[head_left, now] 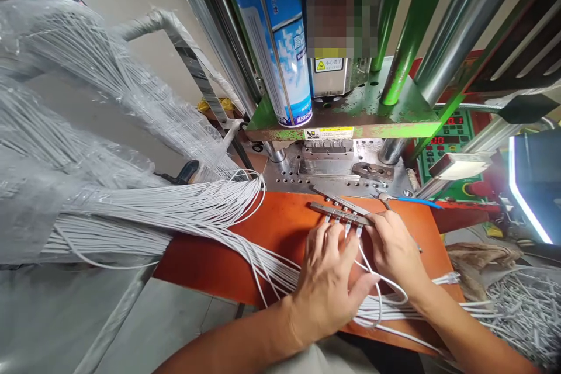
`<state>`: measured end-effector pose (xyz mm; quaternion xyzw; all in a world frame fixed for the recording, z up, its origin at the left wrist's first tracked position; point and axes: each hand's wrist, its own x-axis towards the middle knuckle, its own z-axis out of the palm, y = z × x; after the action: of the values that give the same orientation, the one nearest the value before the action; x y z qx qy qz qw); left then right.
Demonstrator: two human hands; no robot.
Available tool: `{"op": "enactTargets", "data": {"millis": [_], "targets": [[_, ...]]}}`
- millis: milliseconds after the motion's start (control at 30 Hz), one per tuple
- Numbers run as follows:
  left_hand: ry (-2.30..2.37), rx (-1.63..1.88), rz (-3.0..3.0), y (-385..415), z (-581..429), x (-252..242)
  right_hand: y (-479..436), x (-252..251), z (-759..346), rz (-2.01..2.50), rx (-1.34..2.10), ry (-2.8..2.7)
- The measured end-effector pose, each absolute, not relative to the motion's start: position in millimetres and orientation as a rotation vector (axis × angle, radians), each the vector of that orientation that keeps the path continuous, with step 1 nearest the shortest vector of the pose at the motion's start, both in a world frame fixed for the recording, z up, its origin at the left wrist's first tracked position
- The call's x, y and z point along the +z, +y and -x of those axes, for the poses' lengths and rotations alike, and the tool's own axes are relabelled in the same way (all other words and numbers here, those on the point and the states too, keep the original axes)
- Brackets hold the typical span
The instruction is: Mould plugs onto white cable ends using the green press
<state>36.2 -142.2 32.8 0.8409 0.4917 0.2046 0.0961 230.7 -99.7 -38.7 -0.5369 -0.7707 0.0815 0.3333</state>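
Two slim metal mold bars point(335, 212) lie close together at a slant on the orange-brown work board point(280, 228). Small cable connectors point(348, 227) stick out along the near edge of the front bar. My left hand point(328, 280) has its fingertips closed on the cable ends at these connectors, its thumb held out to the side. My right hand point(394, 248) grips the right end of the bars; its fingertips are partly hidden. White cables point(380, 298) loop out below both hands.
Behind the board stands a green-framed press point(394, 128) with a lower die point(328, 158); a blue spray can point(280, 41) is at its front. Bundled white cables point(197, 204) spread from the left. A control panel point(451, 140) and a pile of small grey pieces point(526, 310) are right.
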Motion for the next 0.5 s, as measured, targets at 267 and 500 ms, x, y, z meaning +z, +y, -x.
{"op": "enactTargets", "data": {"millis": [267,500], "targets": [[1.254,0.691,-2.456,-152,-49,21,-71,-7,-244,1.335,0.185,-1.849],[1.308,0.84,-2.707,-83,-59,16,12,17,-242,1.231,0.164,-1.738]]}}
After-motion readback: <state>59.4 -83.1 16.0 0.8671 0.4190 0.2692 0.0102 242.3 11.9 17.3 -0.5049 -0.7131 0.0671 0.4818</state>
